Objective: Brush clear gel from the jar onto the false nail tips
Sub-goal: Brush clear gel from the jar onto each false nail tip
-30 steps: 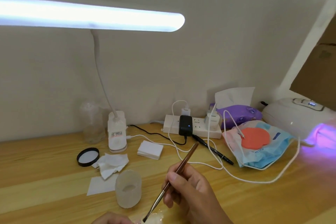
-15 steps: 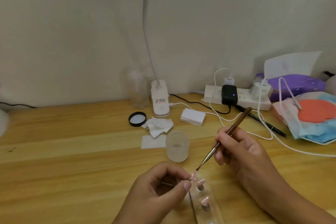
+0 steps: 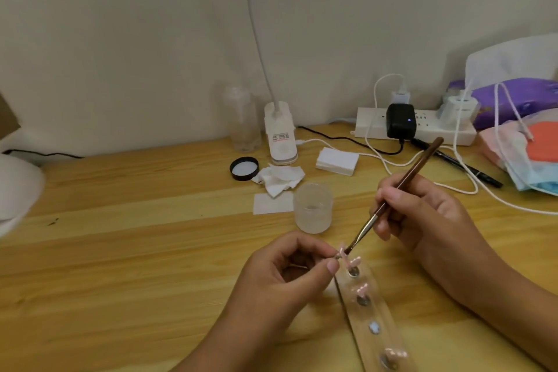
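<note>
Work sits close in: a clear holder strip (image 3: 370,315) runs off toward the bottom edge, carrying pale pink nail tips (image 3: 362,290) on small pegs, one socket looking bare. Just past its far end the left hand (image 3: 290,275) pinches a single tip (image 3: 342,251) by its peg between thumb and forefinger, lifted clear of the strip. The right hand (image 3: 422,214) grips the brush (image 3: 365,227) like a pen, handle slanting up and away, bristles right on that tip, so this looks like the coating stroke itself. The trick now, I'd say, is a light touch: drag from base to free edge in one pass, keep the left pinch steady, and keep the gel off the fingers and peg — too much load and it will likely pool at the edges. Just beyond the hands stands the frosted jar (image 3: 313,208), open, near enough for a reload, with only a shallow layer showing inside. Behind it lie a white wipe (image 3: 271,203), a crumpled tissue (image 3: 279,180) and the black lid (image 3: 244,168). At the wall are a lamp base (image 3: 280,142), a clear bottle (image 3: 241,121) and a power strip (image 3: 413,127) trailing cables.
</note>
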A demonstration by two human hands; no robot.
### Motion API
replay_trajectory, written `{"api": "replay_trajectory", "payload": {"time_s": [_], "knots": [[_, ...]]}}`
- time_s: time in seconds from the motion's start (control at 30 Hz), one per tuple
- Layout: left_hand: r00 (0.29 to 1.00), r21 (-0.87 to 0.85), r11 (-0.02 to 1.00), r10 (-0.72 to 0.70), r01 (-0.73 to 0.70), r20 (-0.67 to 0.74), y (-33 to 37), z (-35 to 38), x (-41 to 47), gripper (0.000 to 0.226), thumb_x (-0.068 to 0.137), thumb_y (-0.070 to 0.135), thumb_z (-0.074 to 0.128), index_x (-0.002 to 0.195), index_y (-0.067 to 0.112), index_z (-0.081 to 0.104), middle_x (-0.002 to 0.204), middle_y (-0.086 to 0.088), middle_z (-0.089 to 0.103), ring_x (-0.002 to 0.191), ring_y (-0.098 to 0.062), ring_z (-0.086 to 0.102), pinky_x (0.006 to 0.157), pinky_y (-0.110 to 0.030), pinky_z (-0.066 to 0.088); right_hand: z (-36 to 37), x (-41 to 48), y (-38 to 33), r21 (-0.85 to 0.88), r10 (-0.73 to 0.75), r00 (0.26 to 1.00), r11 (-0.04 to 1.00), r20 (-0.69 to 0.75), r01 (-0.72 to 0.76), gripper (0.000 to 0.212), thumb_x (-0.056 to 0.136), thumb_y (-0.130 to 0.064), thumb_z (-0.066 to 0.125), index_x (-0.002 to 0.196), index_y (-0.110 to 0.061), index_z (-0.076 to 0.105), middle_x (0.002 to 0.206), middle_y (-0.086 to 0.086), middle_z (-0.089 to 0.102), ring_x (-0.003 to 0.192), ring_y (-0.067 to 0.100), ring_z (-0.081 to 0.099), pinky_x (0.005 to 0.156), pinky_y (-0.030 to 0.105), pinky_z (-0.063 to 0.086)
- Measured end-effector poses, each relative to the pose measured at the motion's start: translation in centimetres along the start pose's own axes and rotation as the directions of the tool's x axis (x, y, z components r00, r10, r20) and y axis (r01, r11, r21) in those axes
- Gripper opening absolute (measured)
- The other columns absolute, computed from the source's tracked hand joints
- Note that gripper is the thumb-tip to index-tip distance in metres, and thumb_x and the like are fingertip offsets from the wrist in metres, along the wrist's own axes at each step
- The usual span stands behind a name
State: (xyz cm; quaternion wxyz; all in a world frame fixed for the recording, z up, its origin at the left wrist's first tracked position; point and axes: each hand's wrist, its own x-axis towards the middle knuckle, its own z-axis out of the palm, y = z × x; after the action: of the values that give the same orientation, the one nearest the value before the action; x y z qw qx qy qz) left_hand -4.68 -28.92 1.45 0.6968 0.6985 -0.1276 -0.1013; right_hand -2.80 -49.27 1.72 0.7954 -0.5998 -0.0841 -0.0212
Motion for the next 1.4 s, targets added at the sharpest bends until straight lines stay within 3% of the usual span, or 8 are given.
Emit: {"api": "replay_trajectory", "payload": {"time_s": [0.17, 0.4, 0.57, 0.7, 0.83, 0.97, 1.2, 1.4], "knots": [[1.000, -0.004, 1.000, -0.012, 0.012, 0.004, 0.08, 0.04, -0.02, 0.005, 0.071, 0.022, 0.075, 0.075, 0.025, 0.074, 0.071, 0.006, 0.069, 0.065, -0.001, 0.059, 0.060, -0.011, 0.045, -0.17, 0.14, 0.30, -0.034, -0.008, 0.999, 0.999, 0.031, 0.009, 0.007, 0.083, -0.026, 0.064, 0.082, -0.025, 0.071, 0.073, 0.004, 0.064, 0.063, 0.014, 0.062, 0.059, 0.022, 0.052], [1.000, 0.028, 1.000, -0.014, 0.014, 0.002, -0.26, -0.09, -0.09, 0.002, 0.072, 0.025, 0.072, 0.074, 0.027, 0.073, 0.078, -0.002, 0.071, 0.076, -0.008, 0.063, 0.066, -0.012, 0.047, -0.24, 0.33, 0.48, -0.044, -0.047, 0.997, 0.998, -0.066, 0.044, 0.007, 0.086, -0.030, 0.066, 0.085, -0.024, 0.070, 0.072, 0.002, 0.067, 0.065, 0.012, 0.063, 0.061, 0.021, 0.053], [1.000, 0.041, 0.999, -0.026, 0.026, 0.007, -0.39, -0.14, -0.05, 0.002, 0.073, 0.027, 0.072, 0.074, 0.027, 0.073, 0.074, 0.005, 0.068, 0.069, -0.003, 0.057, 0.061, -0.012, 0.045, -0.05, 0.24, 0.34, -0.016, -0.019, 0.999, 1.000, 0.035, 0.020, 0.011, 0.086, -0.023, 0.061, 0.081, -0.025, 0.071, 0.072, 0.004, 0.064, 0.063, 0.012, 0.062, 0.059, 0.021, 0.052], [1.000, 0.038, 0.999, -0.028, 0.027, 0.005, -0.52, -0.27, -0.03, 0.001, 0.074, 0.027, 0.072, 0.075, 0.027, 0.073, 0.084, -0.005, 0.073, 0.077, -0.009, 0.063, 0.067, -0.015, 0.048, 0.09, 0.22, 0.60, -0.090, -0.054, 0.999, 0.995, -0.009, 0.053, 0.008, 0.089, -0.026, 0.065, 0.088, -0.026, 0.072, 0.073, 0.004, 0.066, 0.066, 0.013, 0.062, 0.062, 0.021, 0.052], [1.000, 0.033, 0.999, -0.019, 0.018, 0.013, -0.52, -0.32, 0.02, 0.002, 0.075, 0.026, 0.072, 0.073, 0.027, 0.072, 0.071, 0.008, 0.067, 0.066, -0.002, 0.056, 0.060, -0.012, 0.044, -0.13, 0.23, 0.51, -0.045, -0.064, 0.997, 0.997, -0.033, 0.062, 0.015, 0.088, -0.023, 0.060, 0.082, -0.029, 0.073, 0.074, 0.003, 0.067, 0.067, 0.013, 0.064, 0.062, 0.021, 0.053], [1.000, 0.029, 0.999, -0.022, 0.022, 0.010, -0.51, -0.29, 0.01, 0.001, 0.074, 0.026, 0.072, 0.073, 0.027, 0.072, 0.071, 0.008, 0.067, 0.064, -0.003, 0.056, 0.061, -0.013, 0.045, -0.10, 0.17, 0.49, -0.024, -0.047, 0.998, 0.999, 0.048, 0.048, 0.018, 0.086, -0.018, 0.056, 0.079, -0.025, 0.071, 0.074, 0.004, 0.066, 0.064, 0.013, 0.063, 0.060, 0.022, 0.053], [1.000, 0.008, 1.000, -0.011, 0.011, 0.014, -0.37, -0.17, -0.05, 0.005, 0.074, 0.023, 0.070, 0.072, 0.027, 0.072, 0.068, 0.011, 0.067, 0.062, 0.000, 0.056, 0.060, -0.014, 0.045, -0.23, 0.28, 0.75, -0.072, -0.093, 0.994, 0.994, -0.065, 0.088, 0.017, 0.084, -0.021, 0.058, 0.078, -0.028, 0.072, 0.074, 0.003, 0.067, 0.066, 0.014, 0.064, 0.062, 0.021, 0.053], [1.000, 0.008, 1.000, -0.007, 0.006, 0.024, -0.41, -0.22, -0.08, 0.003, 0.075, 0.023, 0.070, 0.075, 0.024, 0.073, 0.066, 0.010, 0.066, 0.062, -0.002, 0.058, 0.062, -0.013, 0.046, -0.15, 0.13, 0.39, 0.019, -0.070, 0.997, 0.997, 0.039, 0.069, 0.021, 0.084, -0.016, 0.053, 0.077, -0.023, 0.071, 0.072, 0.005, 0.064, 0.063, 0.013, 0.061, 0.060, 0.022, 0.052]]}}
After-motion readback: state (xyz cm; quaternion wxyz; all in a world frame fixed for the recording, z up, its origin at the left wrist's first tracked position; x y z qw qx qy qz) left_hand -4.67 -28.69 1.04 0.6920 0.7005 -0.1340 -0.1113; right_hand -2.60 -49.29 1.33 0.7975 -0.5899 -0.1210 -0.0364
